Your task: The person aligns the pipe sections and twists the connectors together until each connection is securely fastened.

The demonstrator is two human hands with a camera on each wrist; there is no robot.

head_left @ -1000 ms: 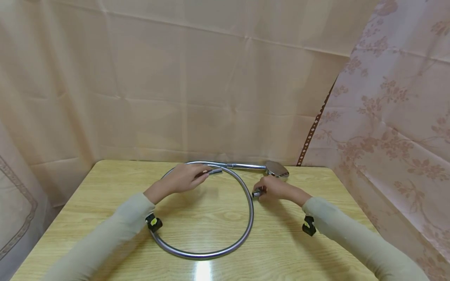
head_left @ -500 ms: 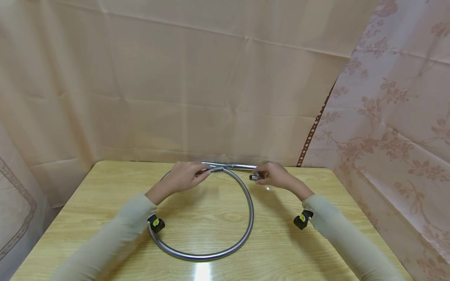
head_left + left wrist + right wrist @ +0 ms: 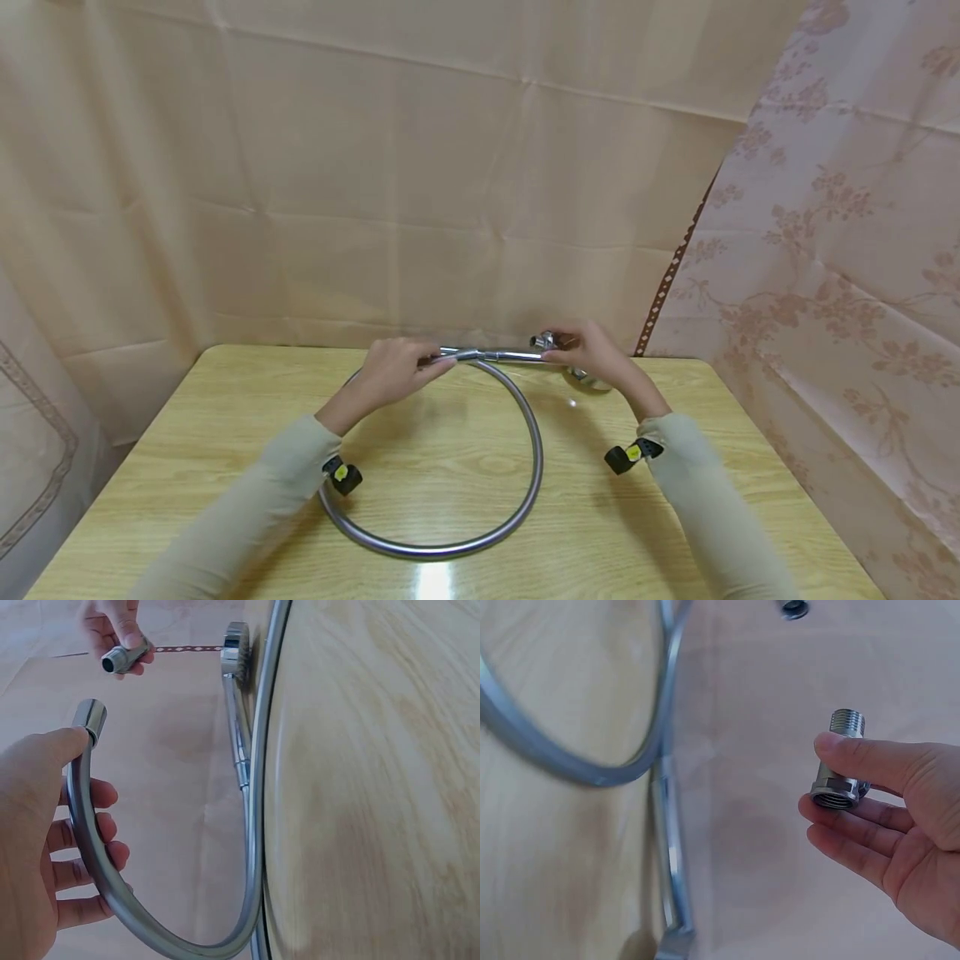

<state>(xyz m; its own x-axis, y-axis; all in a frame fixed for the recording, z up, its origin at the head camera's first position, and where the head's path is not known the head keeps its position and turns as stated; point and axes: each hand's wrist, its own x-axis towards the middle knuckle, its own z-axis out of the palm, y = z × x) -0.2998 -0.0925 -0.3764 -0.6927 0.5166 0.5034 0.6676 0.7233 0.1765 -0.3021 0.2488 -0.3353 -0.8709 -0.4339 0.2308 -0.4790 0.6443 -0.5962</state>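
Note:
My left hand (image 3: pixel 393 367) grips a grey metal shower hose (image 3: pixel 127 904) just below its end, thumb at the collar of the metal end nut (image 3: pixel 91 718). The rest of the hose loops over the table. Opposite, my right hand (image 3: pixel 596 354) pinches a short chrome threaded fitting (image 3: pixel 836 769) between thumb and fingers. It has outer thread at one end and a wider, inside-threaded nut at the other. A gap separates the fitting from the hose end in the left wrist view. Both are held up near the table's back edge.
A chrome shower head (image 3: pixel 235 652) lies at the back right of the wooden table (image 3: pixel 637 517), its handle (image 3: pixel 517 357) joined to the hose's other end. A beige curtain (image 3: pixel 450 167) hangs right behind the table, with a flowered cloth (image 3: pixel 847 250) to the right.
My right hand has risen and moved back toward the curtain with the fitting, now over the shower handle. My left hand has lifted the hose end slightly.

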